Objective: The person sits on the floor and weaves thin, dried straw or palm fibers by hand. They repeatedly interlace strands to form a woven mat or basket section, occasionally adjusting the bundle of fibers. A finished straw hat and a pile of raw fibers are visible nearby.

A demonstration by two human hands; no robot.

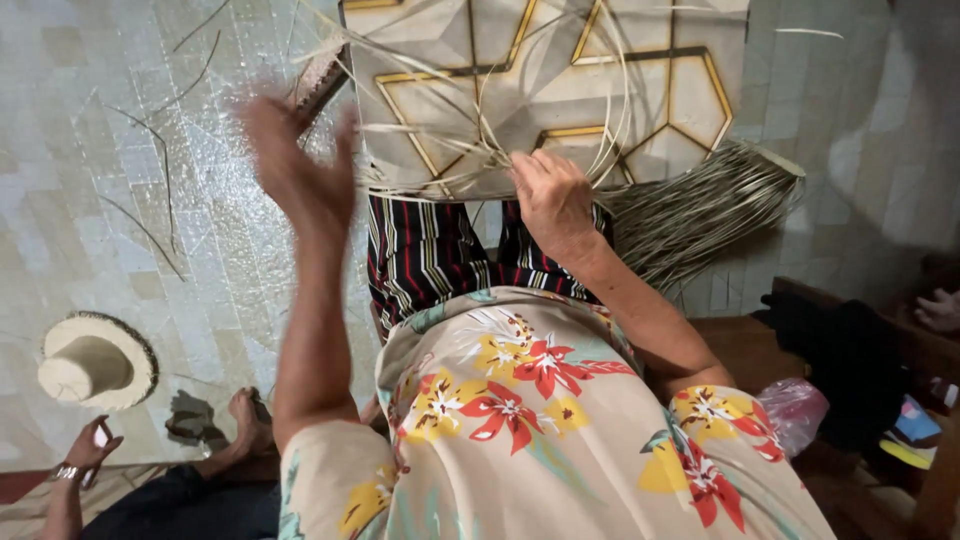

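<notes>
View from above of a seated person in a cream dress printed with red and yellow flowers, over striped dark cloth at the knees. On the lap rests a flat grey board with gold hexagon lines (560,80); its near edge lies across the knees and its far edge runs out of the top of the view. The right hand (553,198) presses down at the board's near edge, fingers curled close together on a gathering of thin pale straw strands (470,165), which fan up and loop across the board's face. The left hand (300,170) is raised in the air to the left of the board, blurred, fingers loosely spread, and whether it holds a strand cannot be told. To the right, a thick bundle of grey-green dried fibres (700,210) sticks out from under the board's right corner and over the tiled floor. The pale tiled floor (120,150) opens wide to the left, with only a few loose strands lying on it. Lower left on the floor sits a cream woven straw hat with a frayed brim (95,362), crown up, well apart from the hands. Near it, at the bottom edge, are another person's hand with a bracelet (85,450) and a bare foot (248,420). At lower right, a dark wooden seat edge carries a crumpled pink plastic bag (795,410), what is in it hidden, beside dark cloth.
</notes>
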